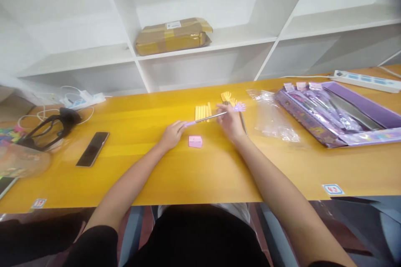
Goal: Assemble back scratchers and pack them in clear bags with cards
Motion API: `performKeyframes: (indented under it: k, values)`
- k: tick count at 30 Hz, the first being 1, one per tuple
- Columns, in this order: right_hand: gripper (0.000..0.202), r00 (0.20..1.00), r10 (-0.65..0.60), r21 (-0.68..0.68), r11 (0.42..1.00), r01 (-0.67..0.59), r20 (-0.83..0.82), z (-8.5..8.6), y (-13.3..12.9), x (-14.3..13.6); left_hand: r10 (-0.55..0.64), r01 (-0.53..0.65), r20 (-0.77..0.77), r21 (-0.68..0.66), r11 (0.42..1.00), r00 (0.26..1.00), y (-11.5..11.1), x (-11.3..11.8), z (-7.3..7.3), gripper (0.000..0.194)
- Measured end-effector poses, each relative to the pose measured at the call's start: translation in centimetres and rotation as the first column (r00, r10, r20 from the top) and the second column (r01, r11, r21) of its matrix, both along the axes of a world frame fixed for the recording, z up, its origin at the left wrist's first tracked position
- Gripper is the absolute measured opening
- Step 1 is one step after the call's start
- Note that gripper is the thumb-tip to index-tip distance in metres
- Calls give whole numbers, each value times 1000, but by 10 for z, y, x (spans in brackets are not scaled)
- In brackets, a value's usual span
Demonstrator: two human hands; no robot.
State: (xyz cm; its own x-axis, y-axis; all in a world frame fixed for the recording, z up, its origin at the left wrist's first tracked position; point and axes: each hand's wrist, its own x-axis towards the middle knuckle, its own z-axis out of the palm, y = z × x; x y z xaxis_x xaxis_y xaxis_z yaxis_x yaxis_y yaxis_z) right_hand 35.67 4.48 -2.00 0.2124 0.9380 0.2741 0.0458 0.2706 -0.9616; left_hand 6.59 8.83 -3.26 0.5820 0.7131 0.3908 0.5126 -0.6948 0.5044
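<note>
A back scratcher with a purple handle, a thin metal rod [210, 117] and a purple claw-shaped head [239, 107] is held across the table between my two hands. My left hand [172, 134] is closed around its purple handle end. At the other end, my right hand [230, 122] has its fingers closed near the head, partly hiding the join. Just behind the rod lies a row of yellow handles [201, 112]. Yellow claw heads [226, 96] lie beyond my right hand, with a metal rod [243, 123] beside it. A pink card [195, 141] lies in front.
To the right are crumpled clear plastic bags [272, 119] and an open purple box [336, 137] of wrapped pieces. A phone [92, 149], black glasses [59, 125] and a clear tub [28, 160] stand left. A taped parcel [172, 37] sits on the shelf behind.
</note>
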Motion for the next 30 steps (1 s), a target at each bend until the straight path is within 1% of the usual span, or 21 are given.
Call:
performKeyframes:
  k: [2,4,5,7,10,14,19,23,28,30]
  values:
    - [75,989,-92,47,994,98,-114,0,7,22,12,-12,-2,-1,1000,1000,0,0,0,39]
    - [68,964,-158,74,981,177,-212,-3,13,38,0,0,-2,1,1000,1000,0,1,0,39]
    - [64,955,-180,77,976,202,-235,-5,15,43,-11,11,2,6,1000,1000,0,1,0,39]
    - [57,955,-201,64,974,219,-217,-10,18,47,-32,32,15,20,999,999,0,1,-2,39]
    - [49,966,-211,32,975,218,-149,-17,17,45,-27,26,34,39,999,999,1,-1,-3,38]
    - [40,976,-211,3,977,211,-59,-20,13,41,-17,15,32,50,999,999,3,-4,-3,39]
    - [35,982,-189,-17,982,189,21,-20,10,36,-35,33,25,57,998,999,3,-5,-4,40]
    - [30,984,-164,-22,986,165,64,-18,7,27,-22,21,16,70,997,1000,1,-5,-3,42]
    - [28,986,-143,-27,989,146,92,-14,-1,12,-95,89,42,127,988,995,-4,-1,-6,41]
    - [27,987,-134,-35,990,138,92,-12,-4,5,-107,94,69,169,981,992,-7,1,-7,40]
